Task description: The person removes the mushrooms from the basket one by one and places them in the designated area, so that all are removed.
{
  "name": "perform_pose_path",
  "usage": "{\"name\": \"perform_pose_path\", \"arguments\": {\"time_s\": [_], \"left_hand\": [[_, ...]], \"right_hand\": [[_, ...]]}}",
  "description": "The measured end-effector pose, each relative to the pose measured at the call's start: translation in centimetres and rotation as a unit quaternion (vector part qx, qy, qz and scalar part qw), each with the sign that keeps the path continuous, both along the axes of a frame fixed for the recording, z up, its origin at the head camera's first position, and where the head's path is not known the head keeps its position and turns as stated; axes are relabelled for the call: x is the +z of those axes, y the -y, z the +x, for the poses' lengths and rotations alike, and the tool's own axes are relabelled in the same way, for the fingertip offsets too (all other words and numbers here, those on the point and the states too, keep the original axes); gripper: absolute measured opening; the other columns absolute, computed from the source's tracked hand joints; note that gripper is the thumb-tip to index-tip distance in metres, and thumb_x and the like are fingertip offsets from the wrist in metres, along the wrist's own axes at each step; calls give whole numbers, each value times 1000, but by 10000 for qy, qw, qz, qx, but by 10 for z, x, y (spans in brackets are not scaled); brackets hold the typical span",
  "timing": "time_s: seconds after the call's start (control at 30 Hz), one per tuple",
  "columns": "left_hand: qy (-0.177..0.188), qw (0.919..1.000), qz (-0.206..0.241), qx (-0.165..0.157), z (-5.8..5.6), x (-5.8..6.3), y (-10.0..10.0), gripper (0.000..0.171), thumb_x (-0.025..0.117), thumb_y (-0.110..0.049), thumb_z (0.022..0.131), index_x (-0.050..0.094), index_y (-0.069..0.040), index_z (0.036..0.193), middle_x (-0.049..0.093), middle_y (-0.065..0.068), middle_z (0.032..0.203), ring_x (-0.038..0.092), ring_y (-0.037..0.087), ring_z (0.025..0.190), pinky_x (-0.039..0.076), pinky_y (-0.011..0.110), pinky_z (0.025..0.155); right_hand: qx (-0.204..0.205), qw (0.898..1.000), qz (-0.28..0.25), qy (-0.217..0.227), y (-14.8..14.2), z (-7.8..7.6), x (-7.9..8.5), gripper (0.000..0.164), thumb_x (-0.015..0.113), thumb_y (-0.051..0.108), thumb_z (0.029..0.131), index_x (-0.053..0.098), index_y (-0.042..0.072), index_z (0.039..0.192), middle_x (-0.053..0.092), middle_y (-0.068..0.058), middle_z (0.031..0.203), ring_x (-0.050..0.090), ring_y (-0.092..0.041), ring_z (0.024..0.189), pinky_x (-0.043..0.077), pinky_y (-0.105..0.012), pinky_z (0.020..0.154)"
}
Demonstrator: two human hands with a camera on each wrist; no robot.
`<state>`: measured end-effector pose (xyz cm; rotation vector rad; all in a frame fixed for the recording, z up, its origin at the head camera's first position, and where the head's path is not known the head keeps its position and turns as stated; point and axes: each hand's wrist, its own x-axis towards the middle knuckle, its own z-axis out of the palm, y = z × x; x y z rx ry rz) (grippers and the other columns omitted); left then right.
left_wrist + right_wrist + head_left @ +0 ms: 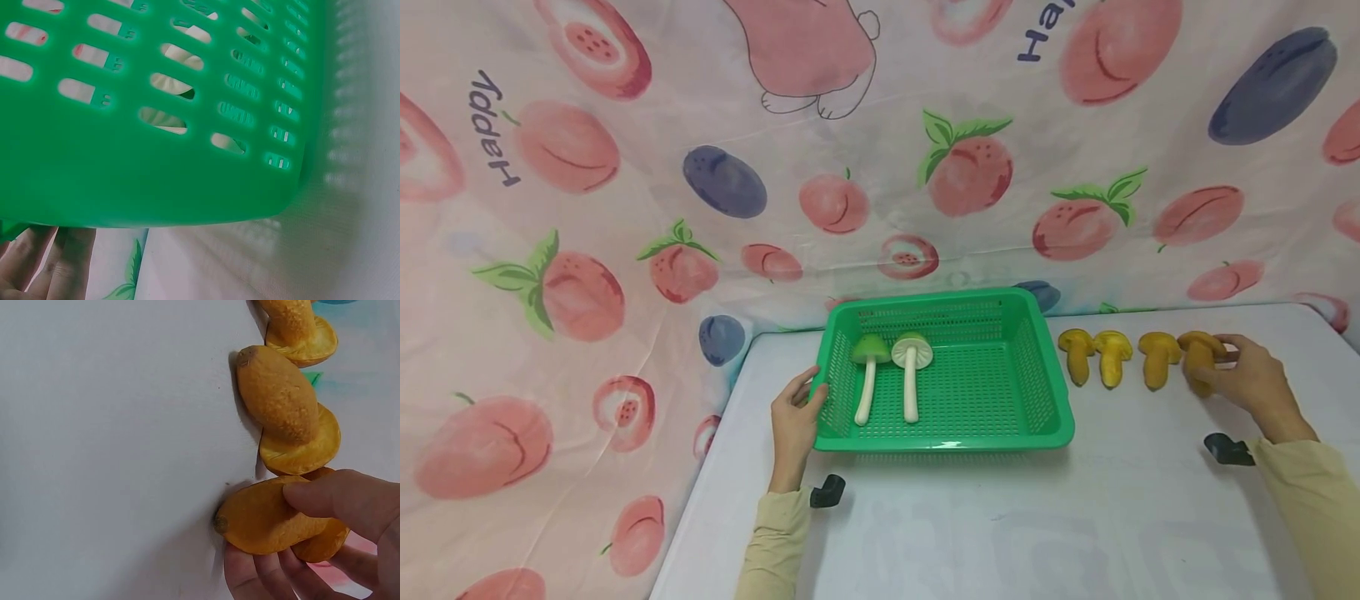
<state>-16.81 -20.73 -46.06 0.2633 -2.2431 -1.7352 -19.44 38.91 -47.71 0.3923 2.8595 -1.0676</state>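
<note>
My left hand (795, 421) holds the left rim of a green plastic basket (940, 444), thumb over the edge. Inside the basket, toward its left side, lie two toy mushrooms with long white stems: one green-capped mushroom (870, 354) and another with its pale gills showing (912, 354). At the right, my right hand (1255, 379) grips a yellow-brown toy mushroom (269, 515) by its thick stem, thumb on top and fingers beneath. Beside it in a row are more mushrooms of that kind: one close by (1159, 358), then a brighter one (1111, 357) and a darker one (1077, 354).
A white-covered table (1000, 525) bears everything. Behind it and to the left hangs a fruit-printed cloth (865, 308). The basket's perforated wall (156, 175) fills much of the left wrist view. Black wrist mounts (827, 492) stick out beside both sleeves.
</note>
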Motion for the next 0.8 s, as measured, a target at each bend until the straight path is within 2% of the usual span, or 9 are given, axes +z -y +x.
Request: {"name": "perform_pose_path", "arguments": {"time_s": [0.17, 0.4, 0.67, 0.8], "left_hand": [[-41, 10000, 0, -7, 0, 0, 0, 35, 68, -14, 95, 66, -11, 129, 70, 19, 114, 70, 31, 102, 54, 19, 74], [-55, 10000, -25, 42, -1, 0, 0, 35, 68, -13, 95, 65, -10, 130, 70, 19, 114, 70, 30, 102, 54, 19, 74], [-76, 10000, -34, 52, -1, -1, 0, 36, 68, -13, 95, 65, -9, 131, 70, 20, 115, 70, 31, 103, 54, 19, 75], [-80, 10000, -26, 40, -1, -1, 0, 36, 68, -13, 95, 65, -9, 131, 69, 21, 115, 69, 32, 104, 53, 18, 75]], "right_hand": [[94, 9999, 6, -41, 2, -1, 0, 77, 65, 24, 93, 25, -20, 143, 39, -47, 126, 44, -60, 107, 43, -68, 86], [72, 9999, 5, 133, 6, -5, -1, 78, 64, 24, 94, 23, -20, 144, 37, -46, 126, 43, -59, 107, 45, -66, 86], [240, 9991, -37, 357, 8, -7, 1, 80, 62, 24, 93, 20, -20, 145, 36, -46, 128, 39, -60, 111, 35, -74, 93], [259, 9978, -60, 612, 7, -9, 0, 83, 60, 27, 95, 15, -20, 145, 32, -48, 128, 37, -61, 112, 36, -73, 94]]}}
